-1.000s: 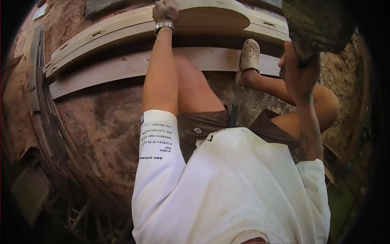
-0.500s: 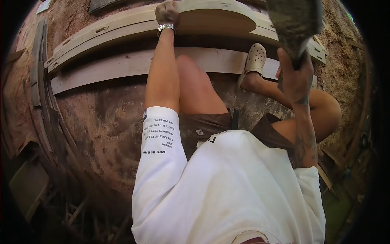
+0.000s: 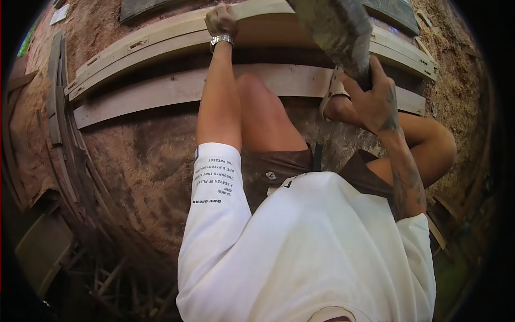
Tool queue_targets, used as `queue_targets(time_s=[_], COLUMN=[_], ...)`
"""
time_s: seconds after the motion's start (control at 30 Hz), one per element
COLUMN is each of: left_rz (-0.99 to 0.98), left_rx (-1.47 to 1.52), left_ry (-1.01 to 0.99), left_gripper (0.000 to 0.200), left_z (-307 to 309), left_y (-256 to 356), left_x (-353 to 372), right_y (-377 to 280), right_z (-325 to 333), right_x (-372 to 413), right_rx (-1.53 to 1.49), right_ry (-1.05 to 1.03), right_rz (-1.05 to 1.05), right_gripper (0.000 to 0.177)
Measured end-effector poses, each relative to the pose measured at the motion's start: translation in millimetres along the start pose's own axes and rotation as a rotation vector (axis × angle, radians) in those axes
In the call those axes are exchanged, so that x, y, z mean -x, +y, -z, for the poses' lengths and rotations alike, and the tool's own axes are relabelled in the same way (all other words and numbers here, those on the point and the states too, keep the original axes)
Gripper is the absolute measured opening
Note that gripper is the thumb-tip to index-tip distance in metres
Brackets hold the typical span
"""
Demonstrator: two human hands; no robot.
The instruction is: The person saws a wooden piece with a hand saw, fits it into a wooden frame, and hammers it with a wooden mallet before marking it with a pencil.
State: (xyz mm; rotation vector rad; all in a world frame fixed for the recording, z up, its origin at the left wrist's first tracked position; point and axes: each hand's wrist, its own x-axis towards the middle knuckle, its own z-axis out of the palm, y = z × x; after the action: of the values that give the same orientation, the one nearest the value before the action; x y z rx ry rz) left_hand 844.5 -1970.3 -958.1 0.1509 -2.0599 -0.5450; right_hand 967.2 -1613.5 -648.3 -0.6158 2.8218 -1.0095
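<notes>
Your tool [image 3: 335, 35] has swung inward over the board [image 3: 260, 9], midway between the slotted timber's ends; clearance to your left hand [image 3: 221, 21] is reduced. Count: slotted timber [image 3: 161, 36], one or two pieces, unclear; plain plank [image 3: 145, 95], one; board, one; tool, one. Left fingers curl over the board's left end; right hand [image 3: 378, 102] fingers wrap the handle.

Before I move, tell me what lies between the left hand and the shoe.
In the head view: the upper board, a dark gap, the lower plank.
</notes>
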Motion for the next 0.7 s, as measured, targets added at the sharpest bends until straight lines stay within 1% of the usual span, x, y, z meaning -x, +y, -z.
queue_targets(time_s=[0.03, 0.07, 0.1, 0.17, 0.27, 0.33, 0.4, 0.43, 0.5, 0.6, 0.63, 0.67, 0.7], left_rz=[0.003, 0.003, 0.065, 0.084, 0.092, 0.064, 0.067, 0.065, 0.006, -0.046, -0.036, 0.094, 0.095], left_rx=[-0.024, -0.051, -0.166, -0.167, -0.155, -0.161, -0.074, -0.028, -0.044, -0.053, -0.065, -0.136, -0.154], left_ry=[-0.014, -0.026, -0.053, -0.098, -0.121, -0.110, -0.044, -0.007, 0.015, -0.002, -0.027, -0.083, -0.091], left_gripper=[0.013, 0.012, 0.014, 0.013, 0.012, 0.013, 0.010, 0.010, 0.009, 0.008, 0.008, 0.013, 0.013], left_z=[-1, 0, -3, -6, -6, -5, -2, -4, -8, -7, -7, -12, -10], left_y=[-3, -6, -1, -4, -9, -11, -11, -11, -16, -17, -17, -16, -12], left_x=[3, 8, 18, 20, 22, 22, 18, 11, -4, 9, 9, 21, 22], right_y=[-5, -11, -17, -22, 28, 36, 4, -3, -13, -23, -27, -17, 1], right_z=[-1, -6, -12, -26, -55, -63, -46, -37, -24, -4, 2, -2, -10], right_x=[3, 4, 1, 1, 9, 7, -4, -5, -4, 6, 8, 11, 15], right_rx=[-0.013, -0.062, -0.111, -0.141, 0.318, 0.355, 0.378, 0.329, 0.237, 0.106, 0.011, 0.041, 0.073], right_ry=[0.049, 0.086, 0.134, 0.175, 0.005, -0.072, -0.172, -0.191, -0.231, -0.077, -0.087, -0.039, 0.008], right_rz=[0.064, 0.057, 0.055, 0.014, 0.090, 0.075, 0.058, 0.029, -0.026, 0.030, -0.064, -0.050, -0.039], right_gripper=[0.038, 0.039, 0.040, 0.044, 0.046, 0.045, 0.044, 0.043, 0.041, 0.040, 0.040, 0.039, 0.038])
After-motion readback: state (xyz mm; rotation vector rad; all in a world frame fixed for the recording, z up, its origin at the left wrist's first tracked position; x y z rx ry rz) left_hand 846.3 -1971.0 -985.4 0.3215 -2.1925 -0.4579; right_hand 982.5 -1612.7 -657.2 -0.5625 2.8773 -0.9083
